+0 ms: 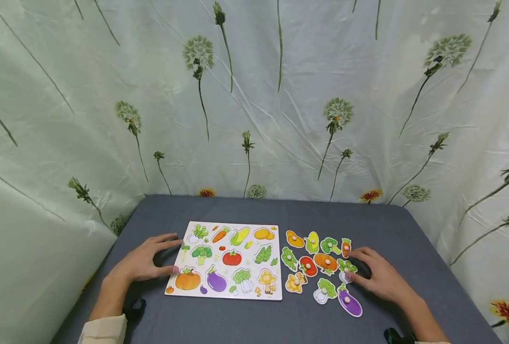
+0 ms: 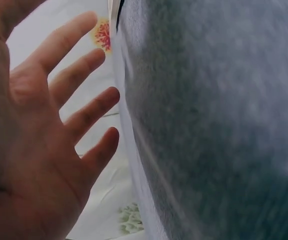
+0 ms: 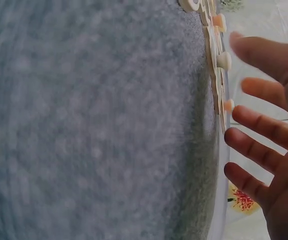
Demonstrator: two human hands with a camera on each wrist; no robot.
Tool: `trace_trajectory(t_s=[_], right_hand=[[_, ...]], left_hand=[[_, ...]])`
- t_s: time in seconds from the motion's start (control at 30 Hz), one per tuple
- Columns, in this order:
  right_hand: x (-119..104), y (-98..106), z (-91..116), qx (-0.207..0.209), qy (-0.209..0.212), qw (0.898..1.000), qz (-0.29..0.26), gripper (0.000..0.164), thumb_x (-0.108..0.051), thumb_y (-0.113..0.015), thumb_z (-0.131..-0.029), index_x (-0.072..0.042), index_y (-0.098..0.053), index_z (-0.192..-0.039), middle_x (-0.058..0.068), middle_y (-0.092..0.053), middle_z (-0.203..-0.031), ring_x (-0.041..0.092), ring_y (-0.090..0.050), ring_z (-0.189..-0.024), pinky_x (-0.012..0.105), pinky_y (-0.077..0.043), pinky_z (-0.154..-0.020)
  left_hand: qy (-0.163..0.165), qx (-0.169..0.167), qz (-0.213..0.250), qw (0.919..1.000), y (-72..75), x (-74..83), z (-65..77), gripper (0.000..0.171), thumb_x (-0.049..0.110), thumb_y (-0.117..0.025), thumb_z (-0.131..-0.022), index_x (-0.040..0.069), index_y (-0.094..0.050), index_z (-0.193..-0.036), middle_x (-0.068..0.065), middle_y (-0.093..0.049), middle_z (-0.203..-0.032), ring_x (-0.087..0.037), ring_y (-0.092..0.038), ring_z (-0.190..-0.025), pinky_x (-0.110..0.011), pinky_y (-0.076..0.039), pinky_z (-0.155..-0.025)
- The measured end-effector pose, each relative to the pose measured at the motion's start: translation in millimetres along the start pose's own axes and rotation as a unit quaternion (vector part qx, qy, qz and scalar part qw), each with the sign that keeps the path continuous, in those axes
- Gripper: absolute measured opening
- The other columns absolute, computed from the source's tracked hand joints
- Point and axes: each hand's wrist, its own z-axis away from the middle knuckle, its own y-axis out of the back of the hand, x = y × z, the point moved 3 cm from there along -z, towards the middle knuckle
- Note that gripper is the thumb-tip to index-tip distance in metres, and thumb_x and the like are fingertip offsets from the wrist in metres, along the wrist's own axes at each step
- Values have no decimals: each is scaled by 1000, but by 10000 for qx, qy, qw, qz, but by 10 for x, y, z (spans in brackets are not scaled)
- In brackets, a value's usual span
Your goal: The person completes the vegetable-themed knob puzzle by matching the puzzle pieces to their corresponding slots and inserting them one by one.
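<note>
A white vegetable puzzle board (image 1: 249, 260) lies flat on the table. Beside its left edge is my left hand (image 1: 144, 258), fingers and thumb spread, tips at the edge; contact is unclear. In the left wrist view the left palm (image 2: 39, 135) holds nothing. My right hand (image 1: 381, 277) is at the right side of the loose knobbed pieces, its fingertips by the carrot piece (image 1: 346, 247) and its thumb by the turnip piece (image 1: 347, 269). The right wrist view shows loosely extended fingers (image 3: 256, 122) close to the piece knobs (image 3: 224, 60), with no grip visible.
Other loose pieces between board and right hand include eggplant (image 1: 350, 302), pumpkin (image 1: 325, 261), tomato (image 1: 308, 266), corn (image 1: 312, 242), mushroom (image 1: 294, 283) and leafy cabbage (image 1: 325, 291). The dark grey table (image 1: 220, 322) meets a flower-patterned curtain (image 1: 289, 157) at the back.
</note>
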Motion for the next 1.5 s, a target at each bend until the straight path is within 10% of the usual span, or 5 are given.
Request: trace_trajectory(t_s=[0.37,0.7,1.5], right_hand=[[-10,-63,60,92,267,9988,-401,13,-34,-80,-90,-31,-77,-102,-16,-65,-104,5,-62,-94,35,-53,-82],[-34,-108,47,453,509,9944,-814,16,-20,-82,-88,-29,-78,-101,-13,-67,-101,2,-60,-86,27,-48,-73],[-515,-14,-535,356,653,9936,-855,10,-25,-77,-93,-22,-78,-102,-18,-66,-93,3,-57,-87,37,-52,-76]], left_hand=[[-121,-231,218,9994,-48,-12,3,75,59,-75,-82,22,-62,-145,-14,-50,-155,-46,-42,-141,-73,-39,-102],[42,-455,261,9986,-40,14,15,76,57,-79,-79,22,-62,-145,-13,-52,-154,-44,-42,-139,-72,-39,-103],[24,-548,388,9977,-31,11,-39,77,56,-81,-78,23,-62,-145,-15,-53,-152,-46,-44,-138,-72,-38,-103]])
